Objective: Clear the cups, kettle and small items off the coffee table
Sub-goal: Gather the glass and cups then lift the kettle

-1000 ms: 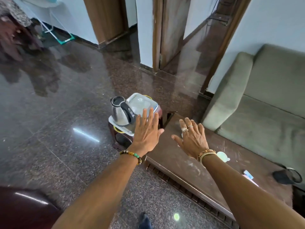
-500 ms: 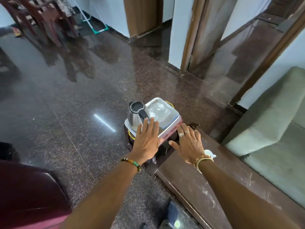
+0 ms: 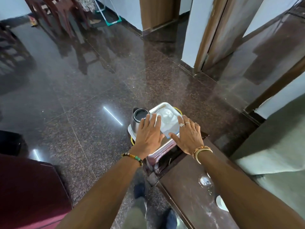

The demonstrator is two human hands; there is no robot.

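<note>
A steel kettle with a black rim stands on a white tray on a small stool at the far end of the brown coffee table. On the tray lies a clear plastic box with a lid. My left hand reaches over the tray with straight fingers, its fingertips at the kettle's handle. My right hand is spread flat over the box's near right corner. A small white object lies on the table beside my right forearm, partly hidden.
A green sofa runs along the table's right side. A maroon seat sits at the lower left. Dark polished floor spreads ahead, with wooden chairs at the far left and door frames behind the tray.
I have moved closer to the tray. Both hands went forward from above the table's end onto the tray, the left to the kettle, the right onto the box.
</note>
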